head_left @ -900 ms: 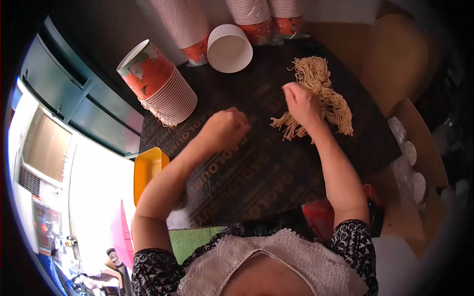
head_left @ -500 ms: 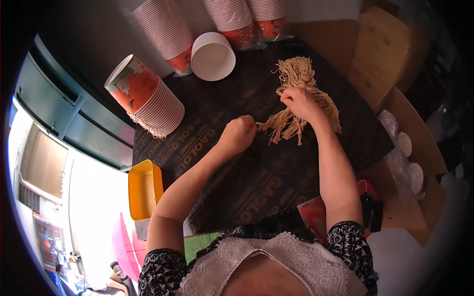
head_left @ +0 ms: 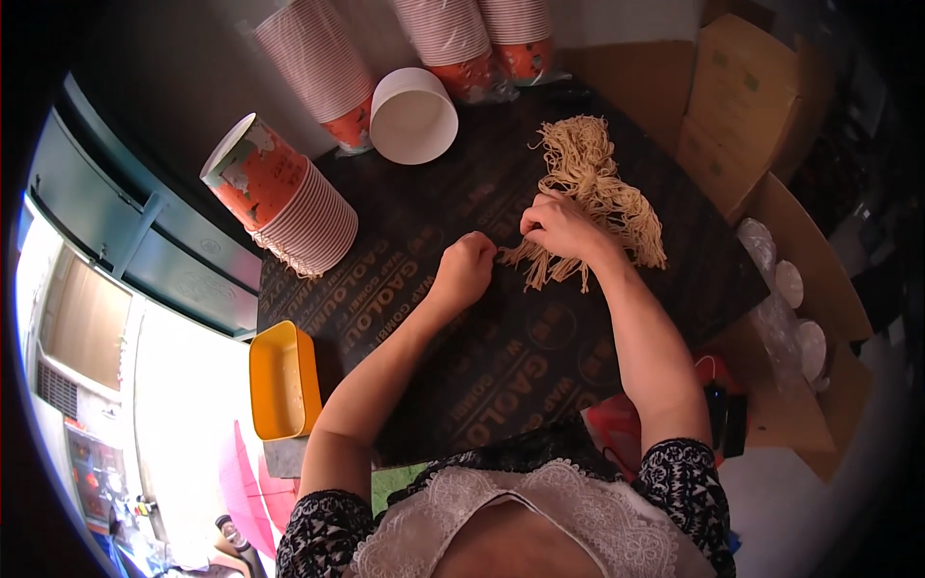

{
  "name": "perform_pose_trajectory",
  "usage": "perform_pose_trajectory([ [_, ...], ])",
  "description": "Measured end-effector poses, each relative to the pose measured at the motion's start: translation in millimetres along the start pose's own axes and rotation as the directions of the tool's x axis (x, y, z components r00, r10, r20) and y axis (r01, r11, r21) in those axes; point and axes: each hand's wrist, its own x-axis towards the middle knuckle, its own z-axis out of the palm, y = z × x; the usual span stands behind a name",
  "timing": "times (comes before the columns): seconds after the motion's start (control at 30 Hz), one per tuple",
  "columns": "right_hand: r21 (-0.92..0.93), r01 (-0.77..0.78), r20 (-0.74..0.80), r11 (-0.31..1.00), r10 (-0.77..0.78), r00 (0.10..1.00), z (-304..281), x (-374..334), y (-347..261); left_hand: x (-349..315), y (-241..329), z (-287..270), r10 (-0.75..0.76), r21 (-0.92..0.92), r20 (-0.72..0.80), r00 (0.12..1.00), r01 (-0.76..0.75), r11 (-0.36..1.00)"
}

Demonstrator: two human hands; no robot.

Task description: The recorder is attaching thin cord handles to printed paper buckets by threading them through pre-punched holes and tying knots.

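Observation:
A bundle of beige strings (head_left: 583, 164) lies on the dark printed tabletop, gathered at its middle, with loose ends fanned out toward me. My right hand (head_left: 564, 229) is over the near left part of it, fingers bent together in a pinch; what is between them is hidden. Just left of the string ends, my left hand (head_left: 466, 268) is closed, thumb and forefinger pressed together close to a stray end. Whether it grips a strand is too small to tell.
A stack of orange-and-white paper buckets (head_left: 284, 197) leans at the left, with strings hanging off it. One white bucket (head_left: 414, 116) lies at the back, near wrapped bucket stacks (head_left: 313, 63). A yellow bin (head_left: 285, 380) stands at the left edge; cardboard boxes (head_left: 737, 106) stand at the right.
My right hand has moved left and toward me over the strings, off the bundle's gathered middle. My left hand has come slightly nearer to me and stays closed.

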Motion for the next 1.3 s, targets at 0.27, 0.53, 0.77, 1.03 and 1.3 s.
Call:
perform_pose_trajectory([
  [0.27, 0.079, 0.094, -0.173, 0.993, -0.079, 0.982, 11.9, 1.8, -1.4, -7.3, -1.0, 2.4, -0.069, -0.033, -0.059, 0.996, 0.068, 0.997],
  [0.53, 0.200, 0.198, -0.249, 0.960, -0.145, 0.958, 12.7, 5.8, -9.3, 12.5, -1.9, 3.8, -0.063, -0.166, -0.012, 0.998, 0.060, 0.984],
  [0.77, 0.375, 0.118, -0.191, 0.920, -0.048, 0.980, 15.9, 7.0, -9.1, 17.9, 4.9, 9.8, -0.245, -0.278, 0.019, 0.969, 0.240, 0.930],
  [1.03, 0.474, 0.056, -0.138, 0.879, 0.011, 0.990, 13.2, 6.0, -9.1, 17.6, -3.8, 8.2, -0.218, -0.366, 0.030, 0.976, 0.213, 0.906],
  [1.3, 0.515, 0.105, -0.162, 0.851, -0.024, 0.986, 12.3, 3.2, -17.7, 13.6, 2.4, 12.9, -0.259, -0.462, 0.134, 0.956, 0.292, 0.838],
])
